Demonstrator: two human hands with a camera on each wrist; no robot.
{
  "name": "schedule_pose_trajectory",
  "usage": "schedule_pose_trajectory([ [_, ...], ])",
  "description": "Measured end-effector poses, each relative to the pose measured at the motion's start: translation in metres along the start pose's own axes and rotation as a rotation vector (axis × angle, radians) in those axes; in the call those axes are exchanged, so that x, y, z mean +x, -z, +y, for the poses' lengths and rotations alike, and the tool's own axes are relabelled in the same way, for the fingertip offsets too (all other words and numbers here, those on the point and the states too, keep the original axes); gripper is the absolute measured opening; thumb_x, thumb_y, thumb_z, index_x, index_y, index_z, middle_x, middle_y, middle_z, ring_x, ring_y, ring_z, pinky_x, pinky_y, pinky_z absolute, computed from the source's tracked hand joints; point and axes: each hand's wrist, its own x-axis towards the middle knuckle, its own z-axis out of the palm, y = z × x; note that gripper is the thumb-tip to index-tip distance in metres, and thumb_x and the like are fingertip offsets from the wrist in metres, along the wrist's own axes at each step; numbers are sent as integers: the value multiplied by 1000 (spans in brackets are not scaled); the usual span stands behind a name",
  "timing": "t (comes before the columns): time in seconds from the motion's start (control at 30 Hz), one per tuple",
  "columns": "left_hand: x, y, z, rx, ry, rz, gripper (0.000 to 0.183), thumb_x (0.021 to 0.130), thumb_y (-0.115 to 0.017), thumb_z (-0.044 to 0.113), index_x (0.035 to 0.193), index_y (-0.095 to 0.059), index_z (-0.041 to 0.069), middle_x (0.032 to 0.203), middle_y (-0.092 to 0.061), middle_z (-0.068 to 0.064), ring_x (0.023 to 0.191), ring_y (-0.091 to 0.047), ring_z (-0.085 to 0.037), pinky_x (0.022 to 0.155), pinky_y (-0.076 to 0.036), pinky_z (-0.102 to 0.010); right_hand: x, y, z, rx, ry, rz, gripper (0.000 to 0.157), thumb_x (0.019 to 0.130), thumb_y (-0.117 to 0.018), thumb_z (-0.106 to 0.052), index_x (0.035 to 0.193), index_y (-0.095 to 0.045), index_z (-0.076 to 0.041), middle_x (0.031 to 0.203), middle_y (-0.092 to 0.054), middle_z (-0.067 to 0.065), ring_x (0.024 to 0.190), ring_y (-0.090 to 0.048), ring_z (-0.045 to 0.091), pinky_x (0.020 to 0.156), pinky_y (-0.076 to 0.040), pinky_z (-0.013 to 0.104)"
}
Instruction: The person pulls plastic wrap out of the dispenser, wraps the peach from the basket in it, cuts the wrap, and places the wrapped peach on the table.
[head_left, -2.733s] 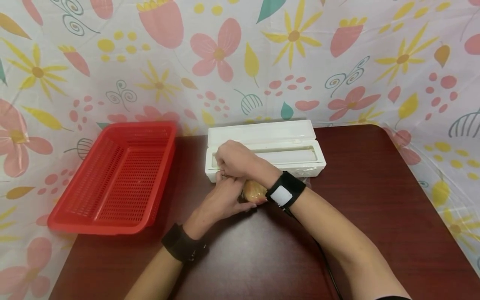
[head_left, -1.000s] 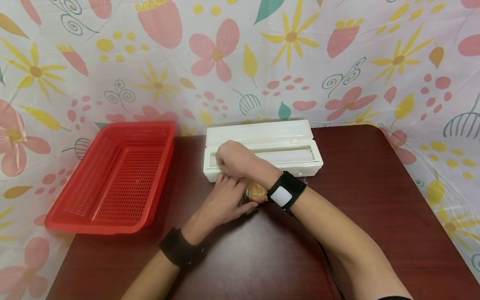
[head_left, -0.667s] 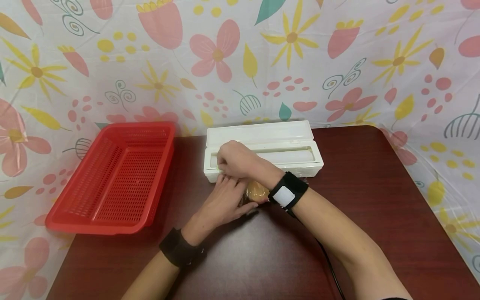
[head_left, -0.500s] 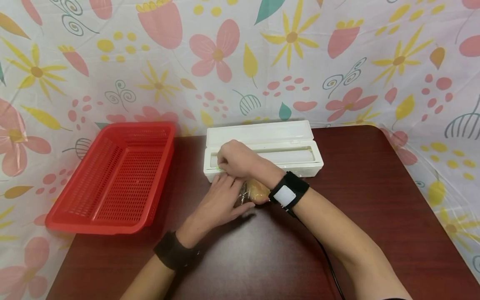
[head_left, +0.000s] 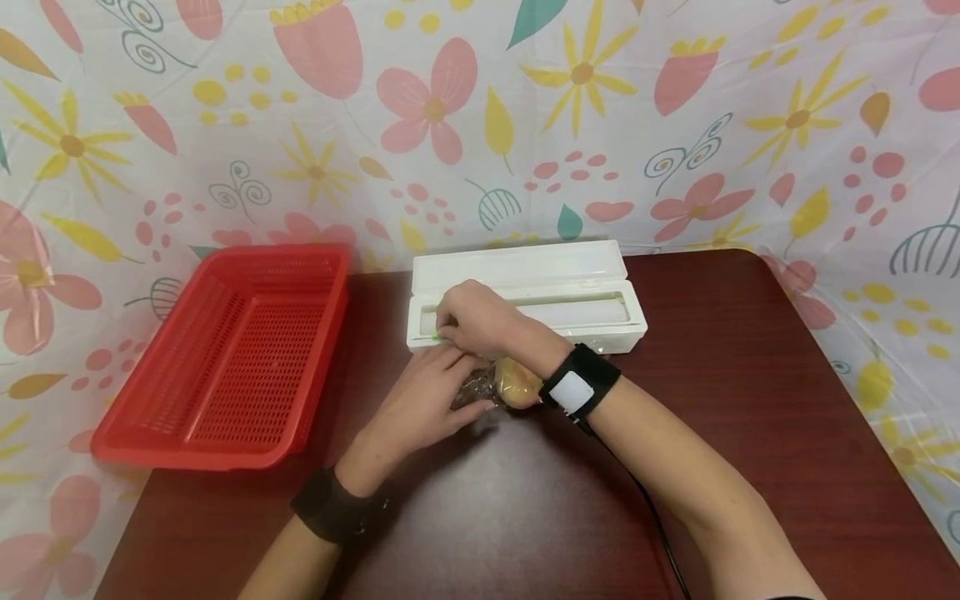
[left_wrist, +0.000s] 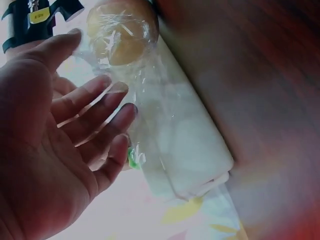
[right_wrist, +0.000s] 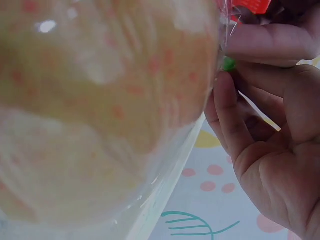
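An apple [head_left: 517, 385], yellow with red flecks and covered in cling film [head_left: 476, 388], sits before the white cling film dispenser [head_left: 617, 340]. At the left end of the dispenser's front edge, my right hand [head_left: 480, 318] pinches a small green slide cutter [right_wrist: 229, 63] between thumb and finger. My left hand [head_left: 416, 398] is just left of the apple, fingers loosely spread over the film by the dispenser's front. The left wrist view shows its fingertips [left_wrist: 118, 88] along the film's edge, the palm holding nothing. My right forearm partly covers the apple in the head view.
A red plastic basket [head_left: 307, 383] stands at the left of the dark wooden table [head_left: 720, 333]. The dispenser's lid [head_left: 517, 268] is raised at the back, with a white roll [head_left: 577, 313] inside. Behind hangs a flowered curtain [head_left: 615, 167]. A black cable [head_left: 652, 508] trails from the right wrist.
My left hand has drawn back to the left from the apple, so more of the film and fruit shows. The right hand has stayed almost in place at the dispenser's left end.
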Motion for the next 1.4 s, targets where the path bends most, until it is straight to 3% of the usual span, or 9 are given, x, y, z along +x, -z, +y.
schedule_pose_trajectory([
  [0.17,-1,10,-3,-24,33,5,34,83,-71,46,102,-67,17,102,-59,7,96,-54,-15,86,-44,-37,-1,1,-1,5,4,-1,19,88,-69,-17,72,-72,-26,76,-65,-15,74,-56,1,74,-48,20],
  [0.3,-1,19,-11,-56,93,74,25,84,-71,40,94,-68,17,91,-61,8,84,-55,-12,74,-46,-33,-1,0,0,-12,30,16,16,86,-71,-15,74,-75,-25,74,-65,-14,73,-56,2,72,-47,20],
  [0.47,-4,19,-24,-5,220,187,24,82,-73,21,101,-63,11,94,-57,0,83,-55,-18,67,-49,-35,0,-4,1,-30,75,56,11,85,-70,-15,79,-78,-20,73,-65,-11,70,-56,5,70,-48,23],
  [0.6,-4,12,-30,41,271,235,33,83,-72,17,111,-58,8,102,-51,-6,88,-53,-22,68,-49,-36,1,-6,2,-43,73,72,8,86,-71,-18,81,-78,-17,75,-67,-9,70,-58,6,71,-49,23],
  [0.77,0,5,-34,46,312,257,34,84,-72,22,112,-58,9,106,-51,-5,92,-53,-21,71,-49,-35,1,-7,2,-42,56,81,8,83,-72,-14,76,-76,-17,73,-66,-9,69,-57,7,69,-49,24],
  [1.07,-1,-3,-41,18,377,271,26,85,-74,25,105,-61,14,98,-57,-2,92,-50,-23,70,-46,-37,1,-9,1,-38,39,74,11,81,-71,-11,77,-77,-18,73,-65,-9,71,-57,7,71,-49,23],
  [1.4,2,-1,-45,6,359,245,28,85,-75,22,110,-66,13,101,-62,-1,92,-49,-20,74,-46,-35,1,-5,-1,-88,84,55,18,82,-67,-8,68,-72,-17,65,-57,-7,65,-52,10,65,-47,25],
])
